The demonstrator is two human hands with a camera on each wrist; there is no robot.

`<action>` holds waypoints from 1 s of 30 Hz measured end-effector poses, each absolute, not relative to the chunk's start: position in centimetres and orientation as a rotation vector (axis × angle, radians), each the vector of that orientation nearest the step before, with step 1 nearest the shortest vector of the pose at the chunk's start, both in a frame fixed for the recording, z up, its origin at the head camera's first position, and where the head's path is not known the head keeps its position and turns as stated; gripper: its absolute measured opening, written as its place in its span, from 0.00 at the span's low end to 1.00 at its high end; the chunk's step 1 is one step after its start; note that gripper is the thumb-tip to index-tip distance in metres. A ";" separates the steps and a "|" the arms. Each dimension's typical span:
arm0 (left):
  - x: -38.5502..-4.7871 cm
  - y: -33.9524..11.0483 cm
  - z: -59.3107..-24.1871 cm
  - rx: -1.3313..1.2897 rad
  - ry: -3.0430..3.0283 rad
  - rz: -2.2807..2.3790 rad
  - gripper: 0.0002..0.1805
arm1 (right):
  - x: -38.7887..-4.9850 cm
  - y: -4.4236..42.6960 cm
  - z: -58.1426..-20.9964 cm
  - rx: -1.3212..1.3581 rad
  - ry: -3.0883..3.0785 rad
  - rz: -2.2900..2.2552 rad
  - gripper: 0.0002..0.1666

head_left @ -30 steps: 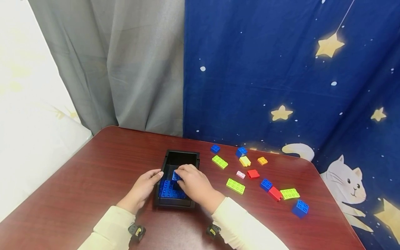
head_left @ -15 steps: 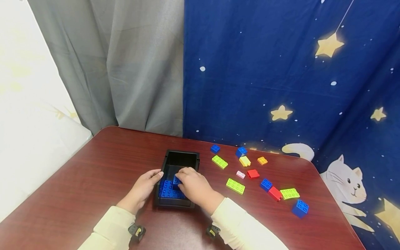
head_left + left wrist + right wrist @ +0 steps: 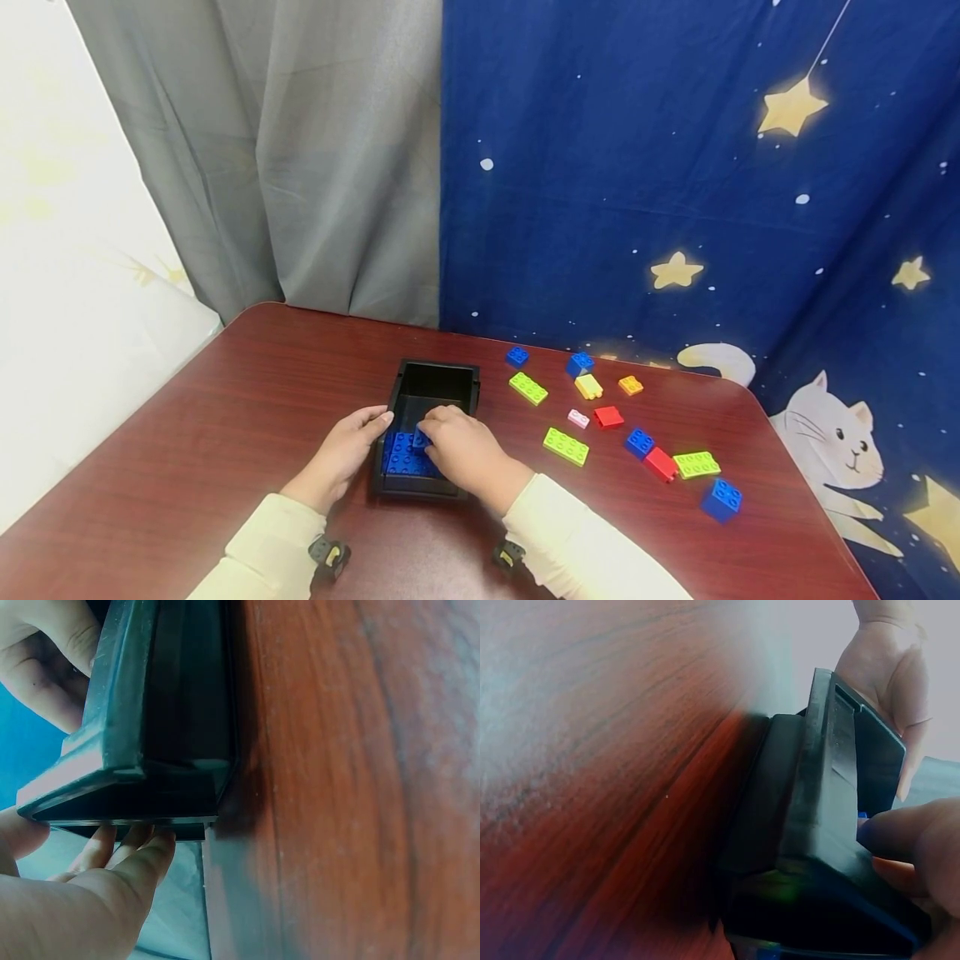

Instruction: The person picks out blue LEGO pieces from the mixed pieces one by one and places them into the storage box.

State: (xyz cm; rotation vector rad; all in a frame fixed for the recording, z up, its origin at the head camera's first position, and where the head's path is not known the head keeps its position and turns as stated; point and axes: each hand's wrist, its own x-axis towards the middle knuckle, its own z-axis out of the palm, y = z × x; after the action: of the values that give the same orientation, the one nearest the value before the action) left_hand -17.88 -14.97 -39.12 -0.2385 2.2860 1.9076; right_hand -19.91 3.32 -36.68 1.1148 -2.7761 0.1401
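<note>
A black box (image 3: 420,487) stands on the table, with blue bricks (image 3: 402,461) lying in its near part. My left hand (image 3: 347,450) grips the box's left wall, the thumb at the rim; in the left wrist view the fingers of that hand (image 3: 105,892) lie against the outside of the wall. Inside the box, my right hand (image 3: 467,446) pinches a small blue brick (image 3: 422,438) just above the other blue ones. The right wrist view shows the right hand (image 3: 922,855) reaching over the rim, with only a speck of blue at the fingertips.
Right of the box lie several loose bricks, among them a green one (image 3: 566,447), a yellow one (image 3: 588,387), a red one (image 3: 608,417) and a blue one (image 3: 722,500). Curtains (image 3: 352,167) hang behind the table (image 3: 262,400).
The right hand has moved slightly down and toward the near end of the box with its blue brick. My left hand and the box have stayed put.
</note>
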 end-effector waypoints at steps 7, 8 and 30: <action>-17.8 -15.0 -39.1 -0.228 2.288 1.908 0.28 | -20.1 3.2 -36.7 1.114 -2.787 0.123 0.17; -17.8 -15.0 -39.1 -0.229 2.287 1.911 0.28 | -20.1 3.2 -36.8 1.114 -2.787 0.119 0.17; -17.8 -14.9 -39.1 -0.227 2.311 1.888 0.29 | -20.3 2.6 -36.9 1.112 -2.802 0.036 0.14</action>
State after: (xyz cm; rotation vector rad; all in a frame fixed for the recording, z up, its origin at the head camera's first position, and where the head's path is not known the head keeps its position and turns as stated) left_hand -17.83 -14.88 -39.14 -0.2269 2.3114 1.8880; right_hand -20.29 2.56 -36.86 1.1115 -2.8019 0.0360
